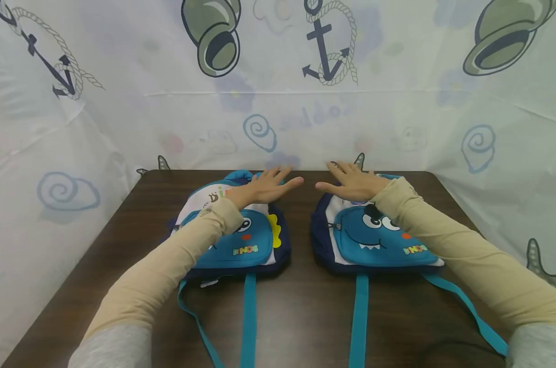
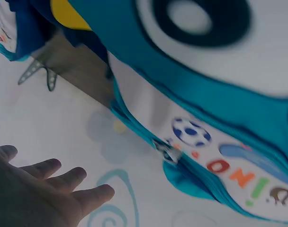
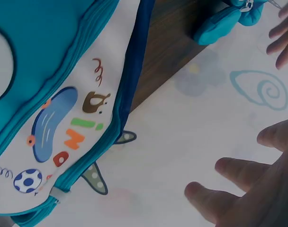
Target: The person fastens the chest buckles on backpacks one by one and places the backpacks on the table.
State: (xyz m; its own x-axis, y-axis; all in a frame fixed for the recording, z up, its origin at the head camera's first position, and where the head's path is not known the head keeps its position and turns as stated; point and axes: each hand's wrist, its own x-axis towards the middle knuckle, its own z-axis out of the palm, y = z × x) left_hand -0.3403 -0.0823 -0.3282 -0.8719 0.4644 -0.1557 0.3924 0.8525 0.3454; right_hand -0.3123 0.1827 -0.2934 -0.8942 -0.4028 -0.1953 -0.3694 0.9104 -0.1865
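Two small blue and white dinosaur backpacks lie side by side on a dark wooden table, fronts up. Above the top of the left backpack (image 1: 259, 245) is my left hand (image 1: 264, 188), its fingers spread and holding nothing. My right hand (image 1: 351, 183) is likewise spread above the top of the right backpack (image 1: 374, 240), with nothing in it. In the left wrist view, a zipper pull (image 2: 166, 150) shows on the left backpack's top edge, apart from the fingers. The right wrist view shows the printed top panel (image 3: 82, 118) of the right backpack, also apart from the fingers.
Teal straps (image 1: 249, 322) trail from both backpacks toward the near side of the dark table (image 1: 305, 306). A white patterned cloth (image 1: 278, 128) hangs behind the table and along both sides. A narrow strip of tabletop separates the backpacks.
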